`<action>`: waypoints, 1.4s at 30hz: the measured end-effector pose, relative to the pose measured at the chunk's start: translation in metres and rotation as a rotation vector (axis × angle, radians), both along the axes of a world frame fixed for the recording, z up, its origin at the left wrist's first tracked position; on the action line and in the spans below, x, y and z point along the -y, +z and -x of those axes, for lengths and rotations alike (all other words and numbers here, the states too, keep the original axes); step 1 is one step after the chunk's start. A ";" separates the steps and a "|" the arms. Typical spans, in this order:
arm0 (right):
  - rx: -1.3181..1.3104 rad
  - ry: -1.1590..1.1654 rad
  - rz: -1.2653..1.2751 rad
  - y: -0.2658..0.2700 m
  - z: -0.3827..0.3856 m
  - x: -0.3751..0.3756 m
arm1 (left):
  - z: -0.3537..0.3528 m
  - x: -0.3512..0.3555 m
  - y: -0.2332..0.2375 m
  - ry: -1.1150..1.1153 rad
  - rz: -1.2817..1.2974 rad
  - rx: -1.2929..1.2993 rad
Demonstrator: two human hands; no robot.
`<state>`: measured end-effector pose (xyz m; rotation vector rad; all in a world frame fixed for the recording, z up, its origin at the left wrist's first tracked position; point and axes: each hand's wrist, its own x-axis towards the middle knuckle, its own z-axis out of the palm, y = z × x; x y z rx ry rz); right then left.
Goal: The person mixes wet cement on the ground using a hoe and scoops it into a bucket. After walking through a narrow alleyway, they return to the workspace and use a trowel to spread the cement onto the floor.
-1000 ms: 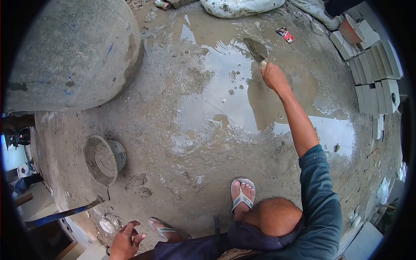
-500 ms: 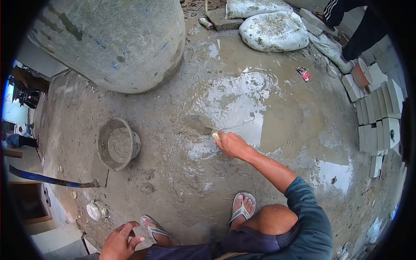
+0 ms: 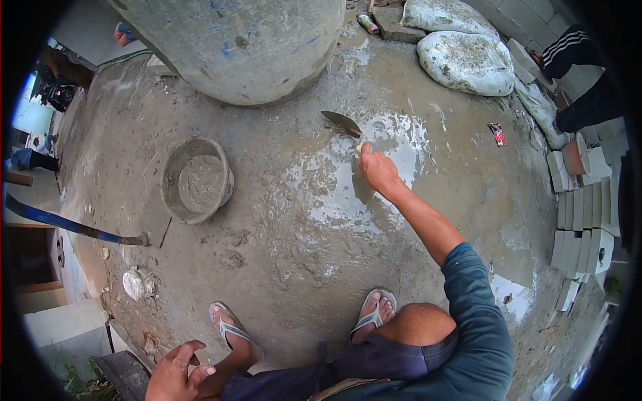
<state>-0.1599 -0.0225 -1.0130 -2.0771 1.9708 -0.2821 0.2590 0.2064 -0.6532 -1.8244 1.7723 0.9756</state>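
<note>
My right hand [image 3: 379, 170] is closed around the handle of a trowel [image 3: 342, 123]. The blade points away to the left and appears raised above the wet ground, with a dark reflection below. Under it spreads a shiny layer of watery mud or cement [image 3: 348, 194]. My left hand [image 3: 175, 374] hangs near my left knee, fingers loosely bent and apart, with nothing in it. Left of the wet patch, a round bucket [image 3: 224, 182] holds some grey mix.
A large concrete cylinder [image 3: 267, 60] stands at the far side. White sacks [image 3: 466, 61] lie back right, beside a person's dark-clad leg [image 3: 588, 103]. Stacked blocks [image 3: 582, 210] and a reddish pot [image 3: 575, 157] line the right. A blue bar [image 3: 67, 224] juts in from the left.
The trowel has come up off the mud and moved farther away, its blade now tilted. My view has shifted, while my left hand stays by my knee.
</note>
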 end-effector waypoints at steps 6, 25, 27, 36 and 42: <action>0.108 0.119 -0.245 0.009 -0.092 -0.090 | 0.007 0.006 -0.006 0.016 0.046 -0.046; -0.074 0.554 -0.239 0.019 -0.120 -0.092 | -0.019 -0.036 0.006 0.111 0.119 -0.038; 0.045 0.545 -0.286 0.032 -0.118 -0.104 | -0.021 -0.039 0.006 0.117 0.142 -0.037; 0.259 0.292 -0.270 0.013 -0.074 -0.070 | -0.020 -0.055 0.011 0.090 0.065 -0.085; 0.125 0.441 -0.463 0.047 -0.080 -0.146 | -0.031 -0.054 0.016 0.126 0.096 -0.131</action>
